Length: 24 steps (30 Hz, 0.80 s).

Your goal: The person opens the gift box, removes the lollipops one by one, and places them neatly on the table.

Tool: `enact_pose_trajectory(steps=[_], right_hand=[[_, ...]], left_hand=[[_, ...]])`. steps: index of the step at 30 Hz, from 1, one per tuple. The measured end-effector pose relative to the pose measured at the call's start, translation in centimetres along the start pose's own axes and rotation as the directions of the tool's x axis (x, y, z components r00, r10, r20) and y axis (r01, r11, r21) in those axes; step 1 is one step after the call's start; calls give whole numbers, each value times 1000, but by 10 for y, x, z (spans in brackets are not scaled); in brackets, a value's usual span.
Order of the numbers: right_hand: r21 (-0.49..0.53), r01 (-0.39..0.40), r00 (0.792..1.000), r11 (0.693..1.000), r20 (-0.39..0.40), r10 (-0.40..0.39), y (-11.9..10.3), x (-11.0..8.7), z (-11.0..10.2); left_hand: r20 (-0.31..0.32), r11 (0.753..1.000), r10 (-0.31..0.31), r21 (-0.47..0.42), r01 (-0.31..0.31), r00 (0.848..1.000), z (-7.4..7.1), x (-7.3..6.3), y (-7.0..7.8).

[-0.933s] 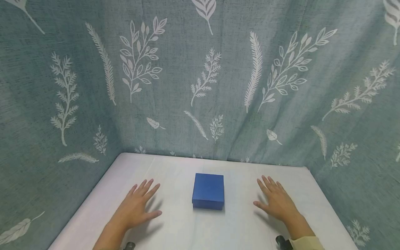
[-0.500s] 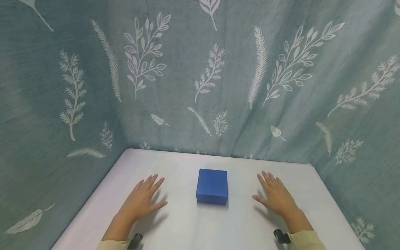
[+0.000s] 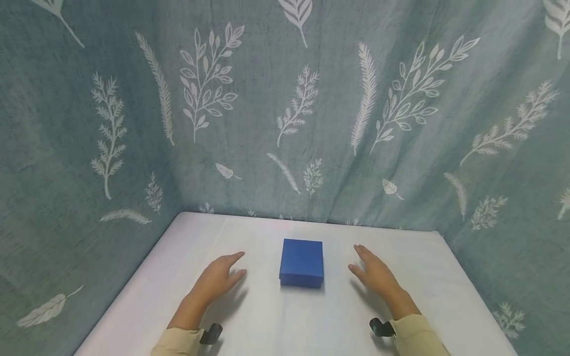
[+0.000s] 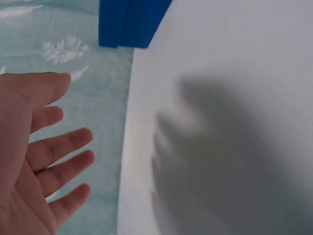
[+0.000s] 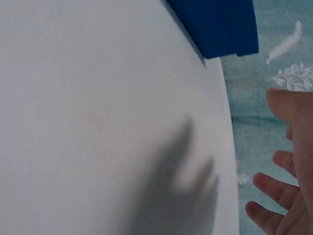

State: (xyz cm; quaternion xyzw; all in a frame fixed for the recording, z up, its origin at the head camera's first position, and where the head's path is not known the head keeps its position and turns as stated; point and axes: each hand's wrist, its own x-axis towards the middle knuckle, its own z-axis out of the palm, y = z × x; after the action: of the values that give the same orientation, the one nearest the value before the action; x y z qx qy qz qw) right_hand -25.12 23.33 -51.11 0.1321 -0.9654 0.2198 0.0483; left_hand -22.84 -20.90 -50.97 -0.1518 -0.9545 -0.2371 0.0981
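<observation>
A blue lidded box (image 3: 302,262) lies on the white table between the two hands, its lid on. To its left the left hand (image 3: 216,279) hovers over the table, palm turned toward the box, touching nothing. The right hand (image 3: 376,272) hovers on the other side, also apart from the box, thumb and fingers spread. Part of the box (image 4: 132,22) shows at the top of the left wrist view, above the loosely extended fingers. In the right wrist view a corner of the box (image 5: 215,24) appears beyond the thumb. What the box contains is hidden.
The white table (image 3: 249,321) ends at a blue-green curtain (image 3: 258,123) with white leaf prints, which stands behind it and along both sides. Small black wrist devices (image 3: 211,334) sit at both cuffs.
Both hands have moved inward toward the box and turned from palms down to palms facing each other. The box stays in place on the table; the head view has shifted slightly.
</observation>
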Motion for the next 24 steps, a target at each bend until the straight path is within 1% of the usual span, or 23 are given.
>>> enact_pose_trajectory(steps=[3,6,10,12,15,17,20,22,23,24], right_hand=[[81,-30,1000,996,-2,30,-3,4,7],[160,-61,998,985,-14,64,-6,8,13],[266,-112,992,957,-25,123,-10,15,23],[327,-121,990,937,-34,140,-13,19,27],[419,-127,988,899,-31,154,-18,25,34],[493,-129,988,860,-10,154,-21,28,39],[591,-155,985,791,36,166,-25,33,44],[640,-173,983,749,63,173,-28,37,47],[650,-177,983,739,74,171,-30,39,48],[666,-195,979,720,94,179,-31,40,49]], left_hand=[[17,997,-32,-69,33,999,7,9,5],[27,991,-52,-123,55,998,16,18,10],[38,976,-65,-208,72,997,29,29,17],[48,962,-88,-255,98,995,36,34,21],[73,935,-123,-325,140,990,46,41,26],[100,914,-148,-366,175,984,52,44,30],[144,883,-158,-423,205,977,59,49,35],[186,845,-160,-481,232,969,63,54,37],[209,823,-166,-509,252,964,65,57,38],[231,797,-172,-539,273,958,66,60,39]])
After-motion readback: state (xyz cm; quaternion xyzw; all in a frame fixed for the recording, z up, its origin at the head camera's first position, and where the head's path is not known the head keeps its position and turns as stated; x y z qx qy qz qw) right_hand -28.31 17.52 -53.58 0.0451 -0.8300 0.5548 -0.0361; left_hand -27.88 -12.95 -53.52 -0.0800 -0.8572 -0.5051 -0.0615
